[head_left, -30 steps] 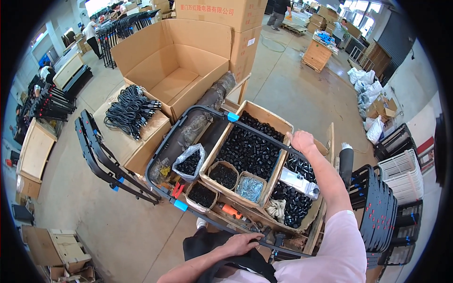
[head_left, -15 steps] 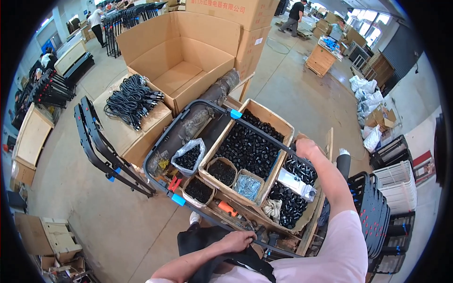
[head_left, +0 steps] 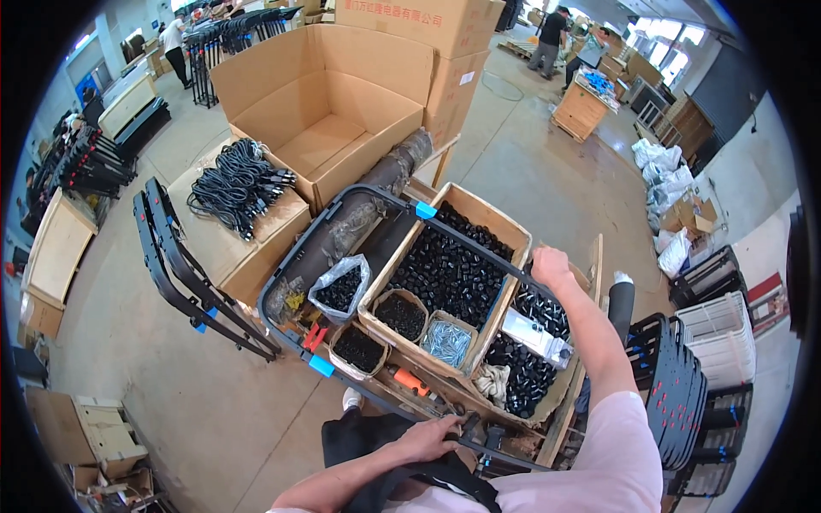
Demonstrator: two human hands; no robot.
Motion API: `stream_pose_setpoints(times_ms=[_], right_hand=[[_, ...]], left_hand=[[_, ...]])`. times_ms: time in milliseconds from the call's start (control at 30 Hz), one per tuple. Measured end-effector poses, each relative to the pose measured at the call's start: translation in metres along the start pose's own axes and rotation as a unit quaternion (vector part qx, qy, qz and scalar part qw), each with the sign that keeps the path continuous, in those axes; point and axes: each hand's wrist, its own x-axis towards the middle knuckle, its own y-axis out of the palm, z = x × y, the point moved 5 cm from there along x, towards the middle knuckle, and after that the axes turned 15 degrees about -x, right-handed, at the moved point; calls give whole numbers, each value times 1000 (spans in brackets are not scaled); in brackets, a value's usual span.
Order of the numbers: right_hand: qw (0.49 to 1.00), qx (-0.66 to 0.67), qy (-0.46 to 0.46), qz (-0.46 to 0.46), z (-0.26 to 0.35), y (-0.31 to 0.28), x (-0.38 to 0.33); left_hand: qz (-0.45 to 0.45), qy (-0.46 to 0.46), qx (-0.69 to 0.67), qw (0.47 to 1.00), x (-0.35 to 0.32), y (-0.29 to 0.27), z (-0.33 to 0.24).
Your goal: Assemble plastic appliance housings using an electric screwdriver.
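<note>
Where the near things begin on the left, two slender, curved black tubular frames (head_left: 147, 235) stand tilted beside a brown cardboard box (head_left: 214, 239) bearing a tangled bundle of black cables (head_left: 239, 184). To their right, one large, round-cornered black tubular frame (head_left: 352, 380) lies across the wooden worktop (head_left: 562, 432). Its bend is formed and bright blue sleeves (head_left: 321, 365) sit on its near and far rails, so that much looks done. The person's left hand (head_left: 429, 439) lies at the near rail, fingers bent; whether they close fully around it cannot be told. Beyond, a tan rectangular bin (head_left: 492, 218) holds glossy black plastic pieces (head_left: 453, 265) and a small tub of silvery metal screws (head_left: 447, 342). Whether any are fitted to the frame is too small to tell, so what is left cannot be counted. The right hand (head_left: 552, 265) appears clasped on the far rail. No tool shows in either hand, so no fastening seems under way. Farther right, black panels with red spots (head_left: 676, 385) stand stacked.
</note>
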Motion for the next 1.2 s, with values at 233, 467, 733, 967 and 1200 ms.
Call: stream_pose_setpoints(times_ms=[233, 467, 733, 967, 1200], right_hand=[[996, 35, 51, -64, -7, -14, 1], [994, -69, -17, 85, 6, -15, -6], [1000, -3, 0, -4, 15, -1, -10], [998, -39, 42, -18, 5, -4, -6], [996, -35, 3, 87, 18, -4, -6]], left_hand=[[8, 20, 12, 1000, -7, -3, -4], [56, -62, -17, 996, -2, 2, 8], [59, -45, 15, 997, -3, 13, 6], [-3, -17, 13, 1000, -5, 10, 6], [-21, -1, 12, 1000, -13, 7, 13]])
